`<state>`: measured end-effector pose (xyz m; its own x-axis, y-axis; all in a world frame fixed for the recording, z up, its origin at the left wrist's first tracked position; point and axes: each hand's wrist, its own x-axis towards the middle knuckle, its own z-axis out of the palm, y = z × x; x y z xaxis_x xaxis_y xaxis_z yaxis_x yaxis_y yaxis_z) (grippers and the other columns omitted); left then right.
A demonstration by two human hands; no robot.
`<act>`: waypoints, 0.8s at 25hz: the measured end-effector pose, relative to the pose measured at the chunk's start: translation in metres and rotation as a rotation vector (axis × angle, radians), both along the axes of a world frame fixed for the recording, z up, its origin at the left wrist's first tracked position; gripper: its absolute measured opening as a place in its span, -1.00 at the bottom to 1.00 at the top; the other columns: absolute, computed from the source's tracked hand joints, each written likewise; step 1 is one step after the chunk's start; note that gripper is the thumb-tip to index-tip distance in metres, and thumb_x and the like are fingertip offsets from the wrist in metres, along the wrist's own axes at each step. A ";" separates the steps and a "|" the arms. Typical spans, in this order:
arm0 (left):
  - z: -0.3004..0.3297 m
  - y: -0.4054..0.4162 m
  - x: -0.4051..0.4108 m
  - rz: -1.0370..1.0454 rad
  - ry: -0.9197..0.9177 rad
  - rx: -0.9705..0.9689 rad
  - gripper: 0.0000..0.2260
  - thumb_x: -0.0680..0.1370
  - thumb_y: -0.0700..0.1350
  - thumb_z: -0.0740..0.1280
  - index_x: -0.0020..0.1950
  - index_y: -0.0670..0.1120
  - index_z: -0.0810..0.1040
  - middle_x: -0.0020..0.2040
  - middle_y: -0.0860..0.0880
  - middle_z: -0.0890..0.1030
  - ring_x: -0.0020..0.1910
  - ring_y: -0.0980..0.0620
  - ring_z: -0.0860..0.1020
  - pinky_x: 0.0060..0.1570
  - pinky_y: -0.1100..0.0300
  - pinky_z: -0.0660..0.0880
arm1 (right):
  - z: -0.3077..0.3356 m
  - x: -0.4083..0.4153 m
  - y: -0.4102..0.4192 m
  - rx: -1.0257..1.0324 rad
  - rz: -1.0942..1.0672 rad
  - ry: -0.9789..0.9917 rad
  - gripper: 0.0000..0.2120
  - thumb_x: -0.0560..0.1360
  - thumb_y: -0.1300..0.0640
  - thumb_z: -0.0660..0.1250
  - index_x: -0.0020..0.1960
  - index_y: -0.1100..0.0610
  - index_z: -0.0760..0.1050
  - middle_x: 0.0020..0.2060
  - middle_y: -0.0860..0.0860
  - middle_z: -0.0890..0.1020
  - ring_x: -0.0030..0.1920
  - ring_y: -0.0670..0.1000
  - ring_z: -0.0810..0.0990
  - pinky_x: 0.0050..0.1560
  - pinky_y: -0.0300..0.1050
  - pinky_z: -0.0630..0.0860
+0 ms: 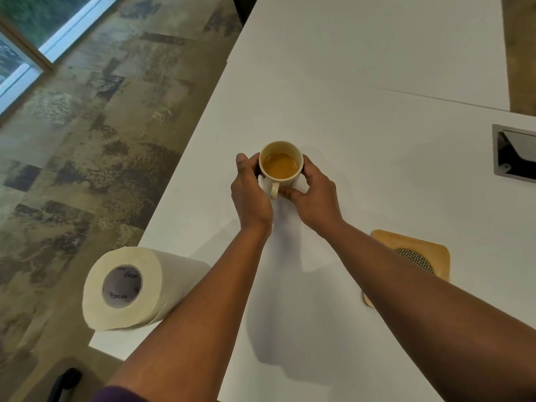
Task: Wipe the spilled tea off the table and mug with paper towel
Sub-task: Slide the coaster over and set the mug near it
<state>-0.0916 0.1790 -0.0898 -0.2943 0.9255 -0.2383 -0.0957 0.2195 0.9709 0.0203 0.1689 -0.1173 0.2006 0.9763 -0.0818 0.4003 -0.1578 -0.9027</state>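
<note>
Head view: left hand (251, 195) and right hand (314, 192) clasp mug (280, 166) mid-frame; fingertips hidden behind it; spill indiscernible on table (362, 82).

The fingers of the left hand (251, 192) pass behind the mug (280, 167) and are hidden, as are most of the right hand's (314, 194) fingers. The mug's printed side is largely covered. Lettering inside the paper towel roll's (124, 287) core is too blurred to read. The right forearm covers part of the coaster (417, 256). The right frame edge cuts off the metal desk port (514, 152). A dark object (65, 384) at lower left is unidentifiable.
</note>
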 end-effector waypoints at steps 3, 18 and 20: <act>0.011 -0.020 0.012 -0.045 0.021 0.033 -0.49 0.63 0.27 -0.03 0.11 0.13 0.69 -0.03 0.26 0.72 0.03 0.33 0.63 -0.17 0.58 0.44 | 0.007 0.018 -0.022 0.012 -0.020 -0.029 -0.36 0.42 -0.03 0.54 0.38 -0.30 0.32 0.01 -0.67 0.42 0.06 -0.55 0.42 0.03 -0.47 0.32; 0.025 -0.129 0.126 -0.379 0.057 0.002 -0.47 0.62 0.27 -0.01 -0.13 0.15 0.74 -0.11 0.08 0.76 0.00 0.13 0.69 -0.01 0.22 0.54 | 0.035 0.176 -0.180 -0.082 -0.122 -0.097 -0.30 0.42 0.02 0.54 0.44 -0.31 0.32 0.20 -0.42 0.54 0.24 -0.31 0.45 0.22 -0.24 0.39; 0.019 -0.140 0.134 -0.425 0.079 -0.010 -0.45 0.59 0.31 0.00 -0.16 0.14 0.74 -0.14 0.07 0.76 -0.04 0.11 0.70 -0.04 0.22 0.53 | 0.033 0.185 -0.197 -0.100 -0.132 -0.098 -0.31 0.42 0.01 0.54 0.37 -0.46 0.31 0.11 -0.60 0.49 0.17 -0.48 0.43 0.13 -0.39 0.34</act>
<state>0.0421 0.0394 -0.0706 0.0953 0.9661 -0.2400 0.0795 0.2330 0.9692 0.2057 -0.0277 -0.0841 0.3383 0.9289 -0.1504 0.4554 -0.3015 -0.8377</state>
